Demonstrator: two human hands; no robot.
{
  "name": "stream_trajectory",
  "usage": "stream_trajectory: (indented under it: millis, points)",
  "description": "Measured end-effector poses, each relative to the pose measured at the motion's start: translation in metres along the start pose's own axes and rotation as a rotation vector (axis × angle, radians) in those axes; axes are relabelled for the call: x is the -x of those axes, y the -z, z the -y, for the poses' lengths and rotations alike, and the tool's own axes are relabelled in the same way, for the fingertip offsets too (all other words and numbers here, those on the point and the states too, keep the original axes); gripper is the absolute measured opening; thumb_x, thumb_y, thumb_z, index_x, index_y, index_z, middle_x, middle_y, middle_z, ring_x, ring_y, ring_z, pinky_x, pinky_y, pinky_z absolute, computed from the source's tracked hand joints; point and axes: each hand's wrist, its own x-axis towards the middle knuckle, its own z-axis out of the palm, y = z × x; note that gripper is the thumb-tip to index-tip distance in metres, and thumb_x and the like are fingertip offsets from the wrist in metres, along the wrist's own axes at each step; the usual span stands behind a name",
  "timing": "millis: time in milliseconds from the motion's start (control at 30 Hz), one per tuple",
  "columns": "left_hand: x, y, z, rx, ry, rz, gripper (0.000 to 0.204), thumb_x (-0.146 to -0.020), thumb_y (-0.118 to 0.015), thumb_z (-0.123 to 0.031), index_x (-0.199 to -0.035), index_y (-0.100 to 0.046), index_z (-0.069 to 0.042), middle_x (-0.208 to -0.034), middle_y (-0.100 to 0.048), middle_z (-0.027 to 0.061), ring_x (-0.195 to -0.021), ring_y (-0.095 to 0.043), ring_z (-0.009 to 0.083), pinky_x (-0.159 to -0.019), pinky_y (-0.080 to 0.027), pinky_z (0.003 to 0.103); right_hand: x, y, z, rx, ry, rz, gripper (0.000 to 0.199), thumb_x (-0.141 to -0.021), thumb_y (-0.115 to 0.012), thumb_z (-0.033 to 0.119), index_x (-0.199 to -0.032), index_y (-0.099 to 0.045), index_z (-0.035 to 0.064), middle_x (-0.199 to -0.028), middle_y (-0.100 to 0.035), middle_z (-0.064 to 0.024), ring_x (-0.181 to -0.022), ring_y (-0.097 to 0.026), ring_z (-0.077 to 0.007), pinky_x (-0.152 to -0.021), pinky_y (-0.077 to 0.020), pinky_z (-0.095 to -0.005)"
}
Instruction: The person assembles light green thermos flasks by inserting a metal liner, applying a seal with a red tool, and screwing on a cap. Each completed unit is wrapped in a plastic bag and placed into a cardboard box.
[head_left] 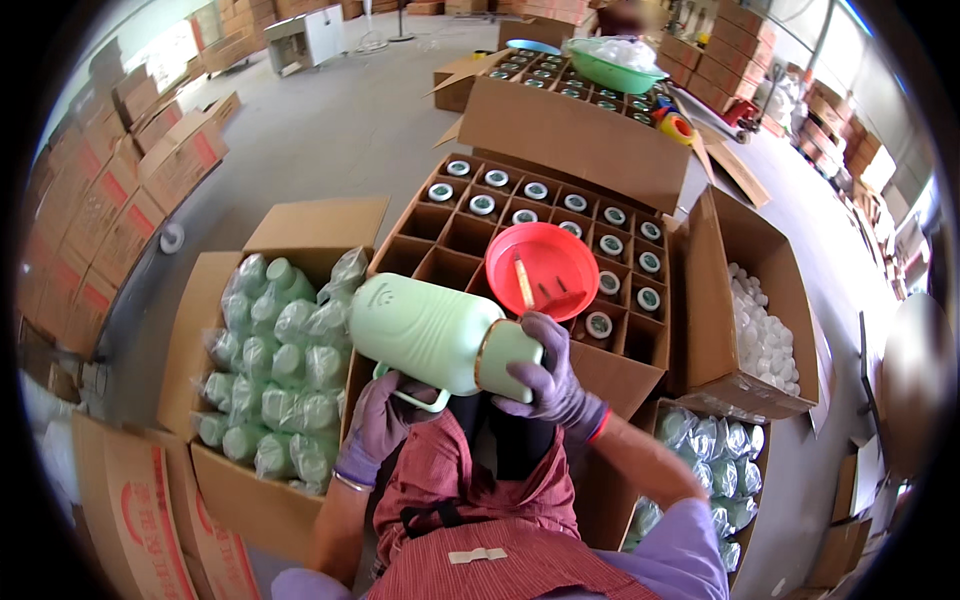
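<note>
A pale green vacuum flask [425,330] lies tilted on its side above my lap, its lid end to the right. My left hand [378,425], in a grey-purple glove, is closed on the flask's side handle [420,398]. Around the lid [508,358] wrap the fingers of my gloved right hand [558,375]; a gold ring circles the flask just beside it. Just beyond the flask, a red bowl [520,245] rests on a divided carton [600,372]. In the bowl are a wooden-handled brush [522,280] and small dark pieces. White-rimmed round tops [482,204] show in many of the carton's cells.
At left stands an open carton [235,500] of plastic-wrapped green bottles [285,365]. To the right, another carton [715,365] holds small white pieces [765,335]; below it are wrapped shiny items [735,475]. A green basin [615,72] sits on a farther divided carton. Stacked boxes [140,190] line the left.
</note>
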Motion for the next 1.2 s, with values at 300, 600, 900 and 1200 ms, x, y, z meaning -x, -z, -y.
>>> stream_trajectory:
  millis: [300, 600, 900, 1200]
  points:
    - [0.006, 0.019, 0.050, -0.812, -0.493, -0.195, 0.040, -0.096, -0.060, -0.015, -0.131, -0.054, 0.001, -0.133, -0.055, 0.0158, -0.118, -0.056, 0.0250, -0.098, -0.048, 0.038, -0.012, 0.001, -0.006, -1.007, -1.091, -0.110, 0.068, -0.095, -0.054, 0.057, -0.140, -0.047, 0.0069, -0.137, -0.051, -0.0130, -0.124, -0.052, -0.0282, -0.108, -0.0408, -0.0436]
    - [0.016, 0.052, 0.042, -1.775, -0.694, 0.489, 0.058, -0.087, -0.061, -0.020, -0.143, -0.047, -0.015, -0.147, -0.042, 0.0163, -0.134, -0.045, 0.0359, -0.115, -0.031, 0.053, 0.043, -0.027, -0.074, -1.400, -1.054, 0.358, 0.063, -0.092, -0.062, 0.048, -0.134, -0.056, 0.0011, -0.128, -0.060, -0.0099, -0.118, -0.057, -0.0215, -0.103, -0.0447, -0.0362]
    - [-0.101, 0.250, -0.134, -1.239, -0.412, -0.445, 0.039, -0.097, -0.057, -0.017, -0.133, -0.056, 0.000, -0.134, -0.059, 0.0146, -0.123, -0.056, 0.0246, -0.102, -0.045, 0.036, -0.038, -0.101, -0.077, -0.690, -0.877, 0.607, 0.022, -0.089, -0.063, 0.012, -0.107, -0.069, 0.0002, -0.105, -0.066, -0.0135, -0.099, -0.064, -0.0260, -0.090, -0.0489, -0.0332]
    - [-0.251, 0.513, -0.203, -1.003, -0.410, -1.075, 0.044, -0.099, -0.051, -0.031, -0.129, -0.059, -0.001, -0.121, -0.067, 0.0181, -0.115, -0.061, 0.0286, -0.101, -0.043, 0.035, -0.061, -0.297, -0.180, 0.112, -0.209, 0.873, 0.083, -0.074, -0.073, 0.046, -0.144, -0.043, 0.0118, -0.147, -0.035, -0.0226, -0.132, -0.037, -0.0432, -0.109, -0.0279, -0.0590]
